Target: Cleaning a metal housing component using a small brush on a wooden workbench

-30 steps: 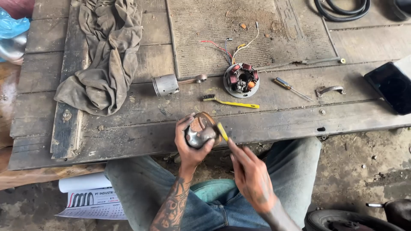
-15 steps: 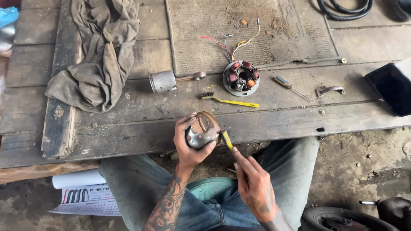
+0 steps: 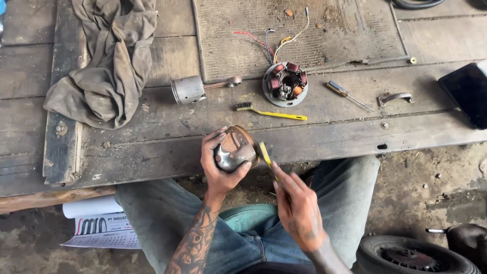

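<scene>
The person sits at the edge of a worn wooden counter point(image 3: 152, 147) with a rusty, bowl-shaped metal rotor point(image 3: 234, 152) cupped in the left hand point(image 3: 219, 167), fingers wrapped around its shiny outer wall and the open, brownish inside facing up. It is held just off the counter's near edge, above the knees. The right hand point(image 3: 298, 210) is clenched around a small yellow-handled brush point(image 3: 266, 155), whose upper end rests against the rotor's rim.

Judging by the rust showing inside the cup, the cleaning looks only partly done; the outside gleams, the interior does not.

On the counter, well apart from the hands, lie a second yellow brush point(image 3: 271, 112), a round coil plate with copper windings and coloured wires point(image 3: 285, 83), a piston with its rod point(image 3: 195, 90), a screwdriver point(image 3: 348, 96), a small curved metal handle point(image 3: 395, 97) and a crumpled grey rag point(image 3: 111, 56). A dark phone point(image 3: 469, 94) sits at the right edge. A tyre point(image 3: 411, 256) lies on the ground by the right knee.
</scene>
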